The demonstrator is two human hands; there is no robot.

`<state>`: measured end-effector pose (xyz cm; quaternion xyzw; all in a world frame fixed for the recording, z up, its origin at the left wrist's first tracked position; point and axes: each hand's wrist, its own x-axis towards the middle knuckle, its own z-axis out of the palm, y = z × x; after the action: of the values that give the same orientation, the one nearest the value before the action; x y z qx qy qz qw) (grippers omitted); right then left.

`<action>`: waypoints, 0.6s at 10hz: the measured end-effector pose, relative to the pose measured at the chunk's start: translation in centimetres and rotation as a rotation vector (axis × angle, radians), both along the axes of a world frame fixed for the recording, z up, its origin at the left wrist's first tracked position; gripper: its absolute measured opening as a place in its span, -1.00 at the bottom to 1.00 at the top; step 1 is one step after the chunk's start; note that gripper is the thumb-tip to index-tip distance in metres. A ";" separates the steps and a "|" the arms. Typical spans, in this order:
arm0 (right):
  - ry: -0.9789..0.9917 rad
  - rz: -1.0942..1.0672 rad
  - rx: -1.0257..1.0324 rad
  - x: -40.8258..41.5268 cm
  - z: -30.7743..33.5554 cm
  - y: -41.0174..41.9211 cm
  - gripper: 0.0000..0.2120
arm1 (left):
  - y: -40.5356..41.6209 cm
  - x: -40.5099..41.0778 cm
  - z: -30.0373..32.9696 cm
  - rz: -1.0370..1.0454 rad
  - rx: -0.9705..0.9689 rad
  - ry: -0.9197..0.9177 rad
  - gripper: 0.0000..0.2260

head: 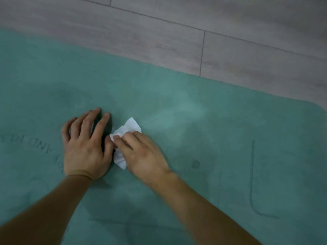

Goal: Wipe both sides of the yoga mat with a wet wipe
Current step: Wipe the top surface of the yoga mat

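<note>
A teal yoga mat (212, 138) lies flat on the floor and fills most of the view, with faint printed lines and letters on it. My left hand (85, 145) rests flat on the mat, fingers spread and straight. Just to its right, my right hand (141, 154) holds a crumpled white wet wipe (127, 131) against the mat, fingers curled over it. Part of the wipe sticks out beyond the fingertips and below the thumb side. A paler streaked patch shows on the mat to the right of the wipe.
Grey wood-look floor (194, 32) lies beyond the mat's far edge. The mat's rounded corner (316, 106) is at the right.
</note>
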<state>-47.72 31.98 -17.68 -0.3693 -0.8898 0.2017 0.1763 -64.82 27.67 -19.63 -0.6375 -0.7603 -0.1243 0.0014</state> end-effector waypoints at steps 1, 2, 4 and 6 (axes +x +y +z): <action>0.153 -0.294 -0.158 4.8 -0.5 5.0 -0.80 | -0.1 0.1 0.3 0.000 -0.024 -0.015 -0.50; 0.061 -0.975 -0.071 9.8 1.3 10.1 -0.77 | 0.2 0.1 0.3 0.005 -0.039 -0.003 -0.49; 0.050 -0.109 0.013 -0.6 0.1 5.8 -0.66 | 0.1 0.0 0.3 0.001 -0.041 0.007 -0.51; -0.024 -1.134 -0.009 12.3 0.6 12.9 -0.73 | 0.2 0.1 0.3 0.012 -0.055 0.004 -0.49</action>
<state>-35.38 44.88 -17.07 -0.7925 -0.5533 0.0749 0.2455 -64.73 27.85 -19.34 -0.6332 -0.7671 -0.1020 -0.0137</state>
